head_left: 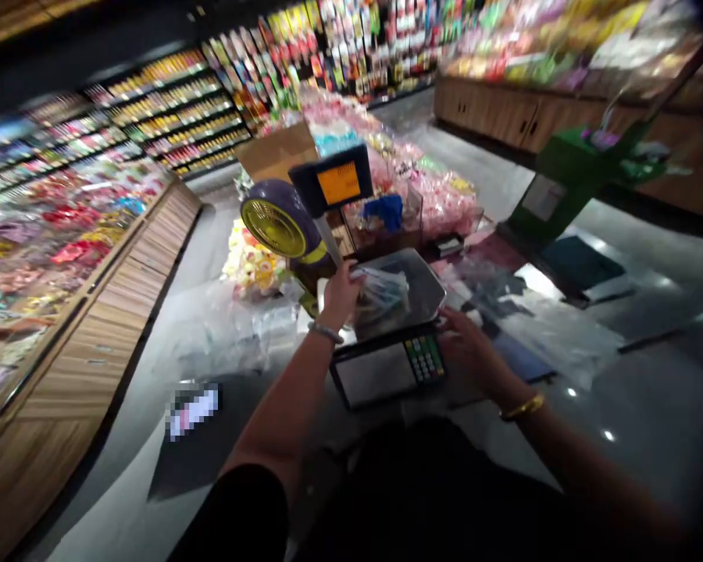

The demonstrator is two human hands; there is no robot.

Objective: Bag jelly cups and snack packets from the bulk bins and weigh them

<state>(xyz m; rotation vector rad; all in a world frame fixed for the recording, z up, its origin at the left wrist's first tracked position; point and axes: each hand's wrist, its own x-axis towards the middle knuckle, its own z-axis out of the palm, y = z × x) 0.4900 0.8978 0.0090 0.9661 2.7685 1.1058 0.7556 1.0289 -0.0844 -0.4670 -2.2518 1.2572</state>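
A countertop scale [376, 376] stands in front of me with a shallow metal tray [429, 290] on top. On the tray lies a clear plastic bag [387, 290] with pale, slender contents that are too blurred to name. My left hand [343, 295], with a bracelet at the wrist, reaches to the tray's left side, its fingers closed on the near edge of the bag. At the tray's right corner is my right hand [462, 339], its fingers somewhat apart beside the rim and keypad. Above the tray rises the scale's lit orange display [338, 183].
A purple and yellow fan [274, 220] and a cardboard box [278, 156] stand behind the scale. Clear plastic bags [223, 332] cover the counter at left. A dark pad [187, 460] carries a pixelated object. Wooden bins [114, 289] of packaged goods line the left; a green stand [554, 183] is at right.
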